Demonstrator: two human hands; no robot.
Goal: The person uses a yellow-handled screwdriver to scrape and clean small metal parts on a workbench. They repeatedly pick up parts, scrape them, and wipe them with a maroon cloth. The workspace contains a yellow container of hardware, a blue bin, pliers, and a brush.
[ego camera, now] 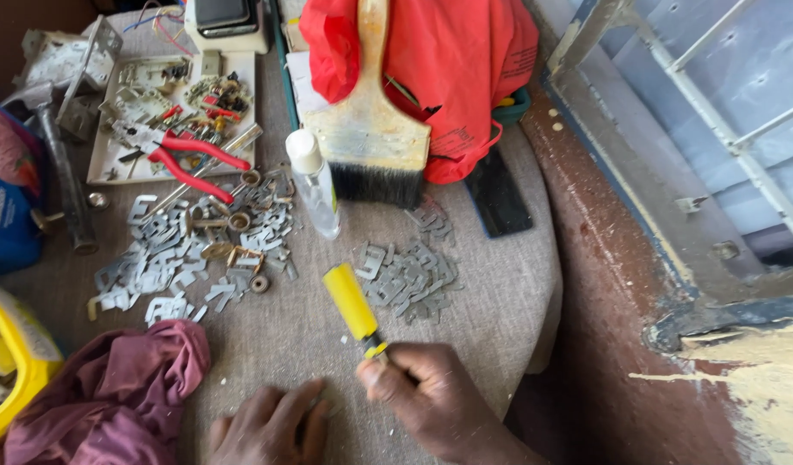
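Note:
My right hand [431,396] grips a tool with a yellow handle [351,301] by its lower end, the handle pointing up and away over the grey cloth-covered surface [491,284]. My left hand [267,426] rests flat on the cloth just left of it, fingers together, holding nothing that I can see. Just beyond the handle lies a small heap of flat grey metal pieces [409,275]. A larger spread of the same pieces [189,250], mixed with brass rings, lies to the left.
A wide paintbrush [370,129] lies on a red bag [457,60]. A clear bottle [314,185] lies beside it. Red-handled pliers [194,159] rest by a white tray of parts [112,164]. A maroon cloth [112,396], a yellow container [21,353] and a hammer [60,172] sit left.

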